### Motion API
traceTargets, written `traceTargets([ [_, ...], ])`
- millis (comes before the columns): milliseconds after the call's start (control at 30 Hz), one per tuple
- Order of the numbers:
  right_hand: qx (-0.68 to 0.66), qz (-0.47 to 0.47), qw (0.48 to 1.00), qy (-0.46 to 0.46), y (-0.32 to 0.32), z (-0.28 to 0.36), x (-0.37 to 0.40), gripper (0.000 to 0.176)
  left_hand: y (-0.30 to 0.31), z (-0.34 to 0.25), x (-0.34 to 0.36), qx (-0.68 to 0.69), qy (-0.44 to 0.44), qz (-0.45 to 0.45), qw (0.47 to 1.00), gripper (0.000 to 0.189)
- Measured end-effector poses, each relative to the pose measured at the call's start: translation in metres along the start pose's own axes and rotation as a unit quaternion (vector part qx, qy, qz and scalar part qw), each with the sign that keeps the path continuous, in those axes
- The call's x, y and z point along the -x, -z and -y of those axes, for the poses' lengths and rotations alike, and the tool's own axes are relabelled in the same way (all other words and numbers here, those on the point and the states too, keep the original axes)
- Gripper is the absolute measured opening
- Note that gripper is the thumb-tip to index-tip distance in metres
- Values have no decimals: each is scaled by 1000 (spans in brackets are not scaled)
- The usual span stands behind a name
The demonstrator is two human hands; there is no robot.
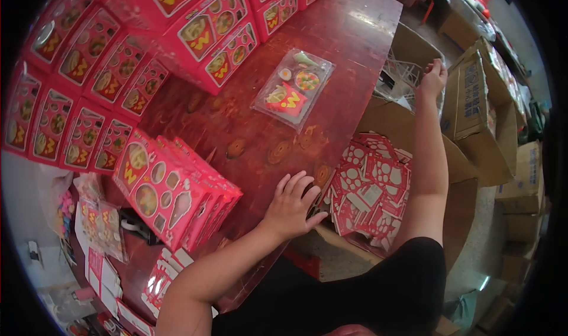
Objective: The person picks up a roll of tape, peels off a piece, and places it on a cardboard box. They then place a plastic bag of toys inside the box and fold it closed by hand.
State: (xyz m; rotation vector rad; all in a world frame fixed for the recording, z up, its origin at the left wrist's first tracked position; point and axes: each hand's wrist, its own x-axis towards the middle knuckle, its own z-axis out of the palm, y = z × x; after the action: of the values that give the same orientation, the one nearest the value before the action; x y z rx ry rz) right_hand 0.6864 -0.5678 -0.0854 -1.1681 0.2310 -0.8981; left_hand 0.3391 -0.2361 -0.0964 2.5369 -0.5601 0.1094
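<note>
My left hand [291, 209] lies at the front edge of the red-brown table with its fingers spread, holding nothing. My right hand [433, 80] is stretched out over a carton with clear plastic pieces [404, 78] inside. Its fingers are curled in, and whatever they may hold is hidden. On the table, a clear plastic pack [294, 89] holds a red carton-shaped piece with a yellow mark, a bowl-like piece and smaller toy food pieces. Left of my left hand leans a stack of red printed boxes [171, 188] with cut-out windows.
Tall rows of red boxes [222, 37] stand along the table's far left side. Below the right edge, an open carton holds many flat red-and-white printed cards [370, 188]. More cardboard cartons [473, 114] stand to the right. Another clear bag [102, 223] lies at lower left.
</note>
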Motion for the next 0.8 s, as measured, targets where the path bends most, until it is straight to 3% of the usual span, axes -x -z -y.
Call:
traceTargets([
  [100, 0, 120, 993, -4, -7, 90, 71, 20, -1, 0, 5, 6, -22, -48, 999, 46],
  [267, -108, 318, 942, 7, 30, 164, 179, 21, 4, -7, 28, 95, -158, -147, 972, 33],
  [400, 74, 384, 920, 5, 67, 213, 273, 15, 36, -44, 87, 139, -240, -153, 948, 31],
  [467, 54, 430, 898, -76, 82, 227, 314, 10, 55, -54, 132, 135, -248, -141, 949, 26],
  [533, 116, 455, 882, -42, 102, 226, 345, 8, 75, -60, 178, 122, -250, -130, 952, 24],
  [633, 148, 527, 836, -33, 112, 242, 412, 3, 102, -58, 256, 79, -159, -146, 973, 20],
  [700, 106, 589, 797, -85, 118, 232, 457, 7, 113, -54, 313, 73, -19, -145, 987, 22],
  [767, 87, 650, 747, -105, 109, 231, 511, 22, 120, -55, 369, 48, 110, -161, 980, 28],
  [800, 97, 703, 705, -11, 97, 242, 537, 37, 122, -57, 396, 27, 170, -182, 968, 32],
])
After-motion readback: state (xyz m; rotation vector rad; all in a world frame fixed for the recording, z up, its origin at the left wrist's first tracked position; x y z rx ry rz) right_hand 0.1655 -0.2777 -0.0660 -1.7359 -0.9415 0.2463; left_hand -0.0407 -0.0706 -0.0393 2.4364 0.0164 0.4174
